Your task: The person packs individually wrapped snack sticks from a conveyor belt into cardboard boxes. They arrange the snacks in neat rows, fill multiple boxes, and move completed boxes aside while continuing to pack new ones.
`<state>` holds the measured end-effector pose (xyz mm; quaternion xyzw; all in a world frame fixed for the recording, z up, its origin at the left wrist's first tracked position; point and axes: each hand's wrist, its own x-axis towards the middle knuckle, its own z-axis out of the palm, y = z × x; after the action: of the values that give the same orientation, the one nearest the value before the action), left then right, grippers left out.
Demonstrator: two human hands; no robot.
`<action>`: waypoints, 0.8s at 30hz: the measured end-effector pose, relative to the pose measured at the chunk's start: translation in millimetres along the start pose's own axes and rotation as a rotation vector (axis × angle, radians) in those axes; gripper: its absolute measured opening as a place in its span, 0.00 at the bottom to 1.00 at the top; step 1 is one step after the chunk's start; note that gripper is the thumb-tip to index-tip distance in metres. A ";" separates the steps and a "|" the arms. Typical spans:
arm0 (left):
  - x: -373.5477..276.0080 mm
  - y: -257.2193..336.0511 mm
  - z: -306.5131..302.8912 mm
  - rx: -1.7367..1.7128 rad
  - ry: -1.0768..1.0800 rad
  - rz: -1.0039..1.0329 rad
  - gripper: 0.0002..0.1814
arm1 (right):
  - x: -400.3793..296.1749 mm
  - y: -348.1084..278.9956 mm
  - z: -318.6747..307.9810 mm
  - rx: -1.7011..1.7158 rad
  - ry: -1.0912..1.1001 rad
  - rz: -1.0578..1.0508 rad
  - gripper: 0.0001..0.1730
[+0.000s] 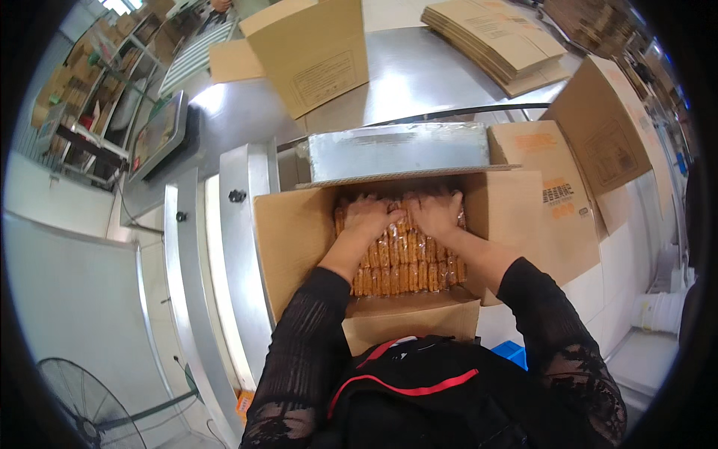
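Observation:
An open cardboard box (294,236) stands in front of me with its flaps folded outward. Inside, rows of orange-brown sticks in clear plastic packets (406,278) stand on edge, packed closely together. My left hand (367,216) rests on the packets at the far left, palm down. Beside it, my right hand (436,213) lies on the far-right packets with its fingers spread. Both hands press against the far rows, and no packet is lifted. Some fingertips are hidden among the shiny wrappers and in the shade of the far wall.
A steel block (398,150) stands behind the box. Steel rails (249,252) run along its left side. On the steel table are a flat-topped scale (160,134), an open carton (314,62) and stacked flat cartons (499,42). More cartons (552,196) lie right; a fan (90,412) stands lower left.

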<state>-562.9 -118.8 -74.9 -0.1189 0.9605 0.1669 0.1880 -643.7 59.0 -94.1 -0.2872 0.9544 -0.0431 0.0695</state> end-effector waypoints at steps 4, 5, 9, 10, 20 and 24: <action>7.2 -3.0 -10.0 -0.306 -0.055 0.189 0.44 | 34.6 69.8 118.5 -0.346 0.342 -0.144 0.22; 9.1 -11.0 4.1 -0.290 -0.054 0.145 0.42 | 33.9 49.1 101.7 -0.261 0.191 -0.116 0.22; -63.9 63.1 -13.3 -0.059 0.419 0.148 0.33 | 45.4 89.1 69.4 0.018 0.046 -0.042 0.24; -106.7 80.7 -8.9 -0.149 0.762 0.312 0.27 | 66.0 169.9 111.0 0.133 0.201 -0.124 0.26; -547.2 11.6 152.5 -0.051 1.138 -0.987 0.28 | -171.1 -130.6 -61.0 0.825 0.574 -1.115 0.20; -621.2 24.3 203.6 -0.398 1.063 -1.466 0.25 | -270.6 -230.5 -61.3 0.550 -0.304 -1.381 0.23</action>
<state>55.2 80.8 3.0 -0.7876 0.5590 0.0916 -0.2426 -305.1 19.9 23.8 -0.7947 0.4924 -0.2730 0.2267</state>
